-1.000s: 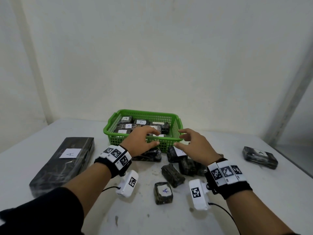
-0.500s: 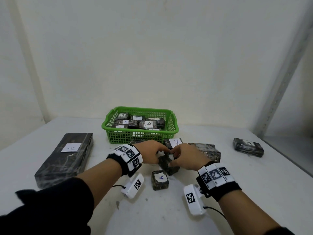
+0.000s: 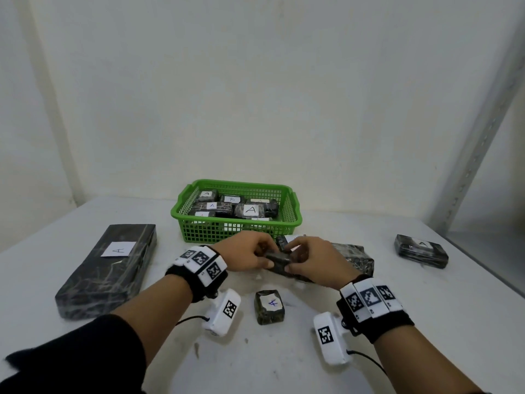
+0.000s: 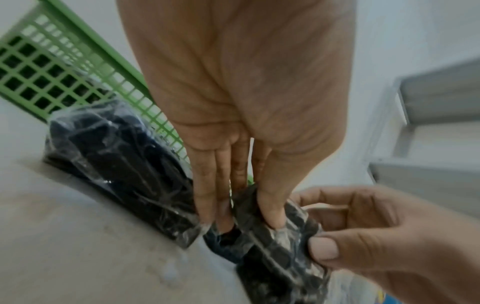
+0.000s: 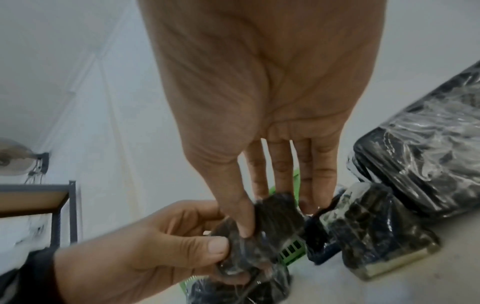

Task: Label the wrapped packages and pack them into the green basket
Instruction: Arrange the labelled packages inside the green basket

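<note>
The left hand (image 3: 243, 255) pinches the near-left end of a small wrapped package (image 3: 279, 261), thumb on the near face and fingers (image 4: 205, 197) over the far side; that grip is grasping, not loose. The package's long axis runs roughly from nine o'clock to three o'clock, held between the hands just above the desk (image 3: 170, 365). The right hand (image 3: 311, 260) pinches its right end the same way, so both hands sit equally near (no label shows on it from here). The green basket (image 3: 216, 233) lies at twelve o'clock, just beyond the knuckles. I judge labelling comes first, then a short forward lift over the rim. Both wrists are level, palms facing each other.
</note>
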The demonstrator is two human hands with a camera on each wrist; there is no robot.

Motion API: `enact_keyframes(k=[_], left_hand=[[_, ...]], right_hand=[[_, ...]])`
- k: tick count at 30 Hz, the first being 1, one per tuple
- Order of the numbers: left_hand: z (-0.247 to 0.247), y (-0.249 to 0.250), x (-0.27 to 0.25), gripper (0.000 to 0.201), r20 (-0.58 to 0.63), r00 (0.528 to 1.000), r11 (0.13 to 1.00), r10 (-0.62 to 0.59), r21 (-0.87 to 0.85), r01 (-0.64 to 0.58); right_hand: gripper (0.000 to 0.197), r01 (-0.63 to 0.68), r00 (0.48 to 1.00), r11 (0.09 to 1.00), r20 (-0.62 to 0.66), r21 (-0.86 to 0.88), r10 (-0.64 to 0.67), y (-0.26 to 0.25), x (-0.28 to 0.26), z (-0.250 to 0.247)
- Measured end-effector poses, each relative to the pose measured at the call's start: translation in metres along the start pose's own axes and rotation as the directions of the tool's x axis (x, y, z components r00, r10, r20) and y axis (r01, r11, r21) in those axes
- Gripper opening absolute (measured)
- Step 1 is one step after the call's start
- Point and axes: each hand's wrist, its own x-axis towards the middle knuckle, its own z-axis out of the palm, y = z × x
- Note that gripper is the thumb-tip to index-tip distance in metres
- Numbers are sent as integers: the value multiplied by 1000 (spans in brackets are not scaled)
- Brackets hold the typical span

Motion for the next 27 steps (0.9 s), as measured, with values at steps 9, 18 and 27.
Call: enact_keyframes(k=[9, 18, 27], left_hand=[[-15, -19, -12, 42, -247, 965, 768, -88, -633, -92], [-21, -29, -15, 26, -363, 927, 668, -101, -715, -207], [-20, -43, -15, 30, -417, 887, 595, -200, -771, -228]], right_hand=[[36, 138, 981, 879, -187, 456, -57, -14, 21, 10], [25, 194, 973, 762, -222, 618, -68, -30, 42, 16], [25, 175, 979, 708, -199, 684, -49, -38, 54, 18]])
